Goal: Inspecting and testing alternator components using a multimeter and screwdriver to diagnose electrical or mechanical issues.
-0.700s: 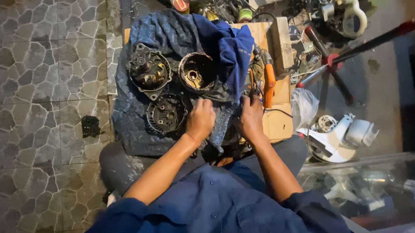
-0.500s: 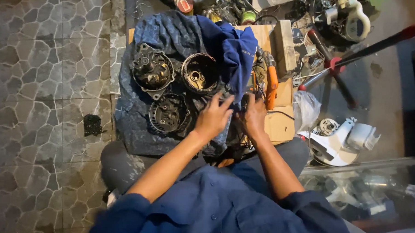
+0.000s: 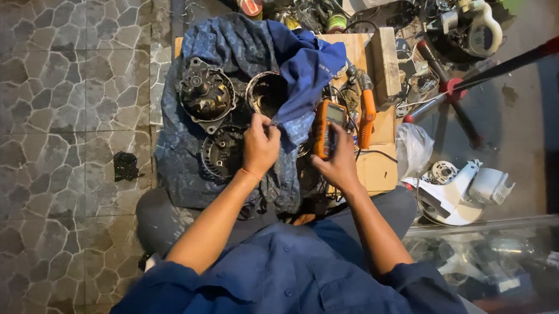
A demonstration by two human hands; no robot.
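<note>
My left hand (image 3: 260, 145) pinches a fold of the blue patterned cloth (image 3: 234, 44) beside the round copper-wound stator ring (image 3: 264, 91). My right hand (image 3: 336, 164) grips the lower end of an orange multimeter (image 3: 327, 125) and tilts it up off the wooden board (image 3: 378, 166). A dark alternator housing (image 3: 204, 94) rests on the cloth at the left. A second round housing part (image 3: 221, 152) sits under my left wrist, partly hidden.
An orange-handled tool (image 3: 366, 113) lies right of the meter. White fan parts (image 3: 461, 191) and a plastic bag (image 3: 413, 149) lie on the floor at right. A red-tipped stand (image 3: 481, 65) crosses the top right. Stone tiling (image 3: 57, 137) fills the left; a glass case (image 3: 511, 258) is lower right.
My right hand has picked up the orange multimeter and lifted it. My left hand has slid up from the lower housing to the cloth by the stator ring.
</note>
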